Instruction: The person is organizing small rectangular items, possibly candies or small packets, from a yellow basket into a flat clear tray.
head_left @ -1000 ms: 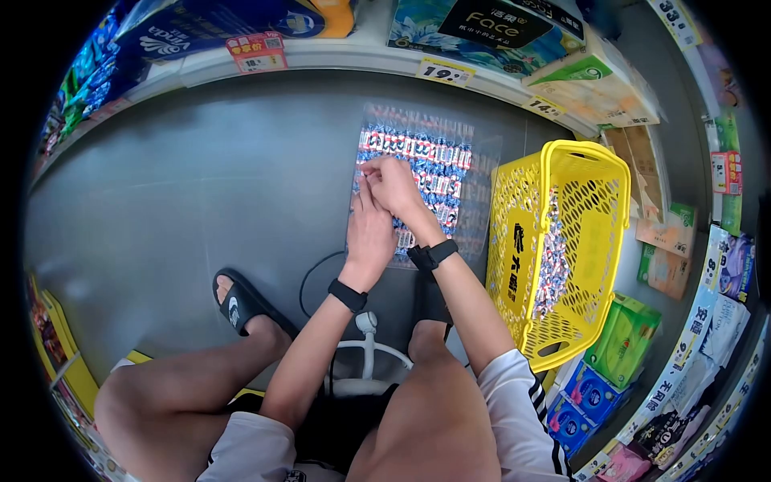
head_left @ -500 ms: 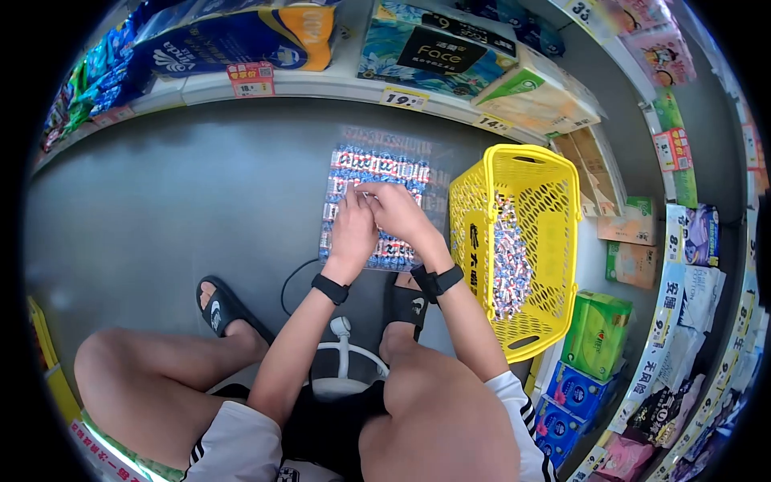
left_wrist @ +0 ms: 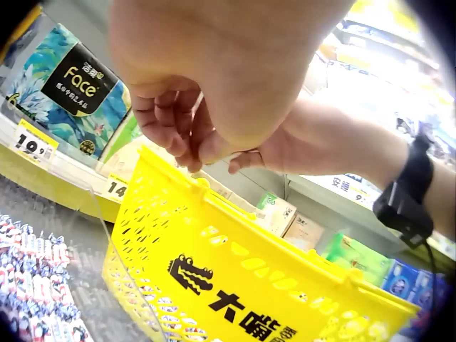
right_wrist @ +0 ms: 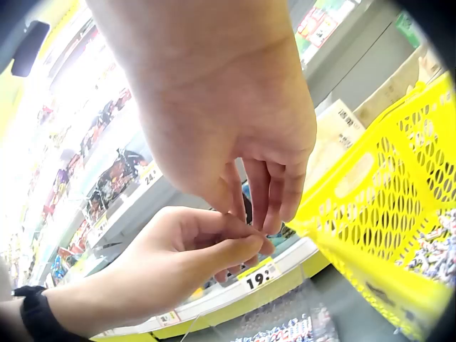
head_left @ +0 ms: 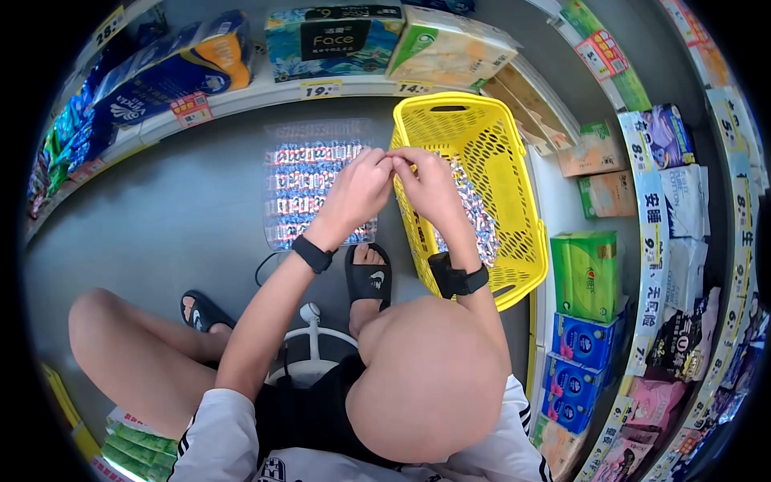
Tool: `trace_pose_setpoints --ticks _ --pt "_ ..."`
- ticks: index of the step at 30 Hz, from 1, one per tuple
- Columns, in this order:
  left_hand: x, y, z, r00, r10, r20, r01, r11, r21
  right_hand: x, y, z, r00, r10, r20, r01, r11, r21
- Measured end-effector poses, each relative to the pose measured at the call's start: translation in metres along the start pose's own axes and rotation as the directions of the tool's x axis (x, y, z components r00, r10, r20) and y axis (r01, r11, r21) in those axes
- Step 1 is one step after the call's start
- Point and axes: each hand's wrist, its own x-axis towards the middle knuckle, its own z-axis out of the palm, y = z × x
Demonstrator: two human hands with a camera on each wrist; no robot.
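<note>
My left hand (head_left: 384,166) and right hand (head_left: 404,163) meet fingertip to fingertip above the left rim of a yellow plastic basket (head_left: 516,165), which holds a heap of blue-and-white wrapped candies (head_left: 474,213). Both hands pinch a small item that stays hidden between the fingers. The left wrist view has the left hand (left_wrist: 191,147) curled above the basket (left_wrist: 249,285). In the right wrist view the right hand (right_wrist: 260,208) touches the left hand's fingers (right_wrist: 228,246). A clear sheet with rows of candies (head_left: 309,189) lies on the grey floor, left of the basket.
Shelves ring the spot: tissue packs (head_left: 333,36) and blue packs (head_left: 161,72) at the back, green boxes (head_left: 586,273) and blue boxes (head_left: 582,341) on the right. My sandalled feet (head_left: 369,277) and a white stool base (head_left: 309,353) sit near my knees.
Both hands have lifted off the candy sheet and moved right, to above the basket's rim. The head view has swung right with them.
</note>
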Motion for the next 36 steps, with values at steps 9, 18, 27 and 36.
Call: trace_pose_setpoints --ticks 9,18,27,36 --pt "0.06 0.057 0.073 0.861 0.41 0.301 -0.4 0.911 -0.099 -0.074 0.067 -0.085 0.969 0.233 -0.076 -0.241 0.963 -0.121" --pt "0.083 0.088 0.17 0.621 0.411 0.667 -0.465 0.879 -0.108 -0.131 0.148 -0.097 0.683 0.701 0.208 -0.619 0.706 -0.345" --pt "0.073 0.075 0.231 0.399 0.103 0.911 -0.425 0.901 0.084 -0.138 0.179 -0.081 0.463 0.747 0.477 -0.638 0.654 -0.406" --pt "0.07 0.054 0.255 0.357 -0.035 0.934 -0.332 0.929 0.162 -0.125 0.197 -0.06 0.328 0.817 0.475 -0.616 0.566 -0.548"
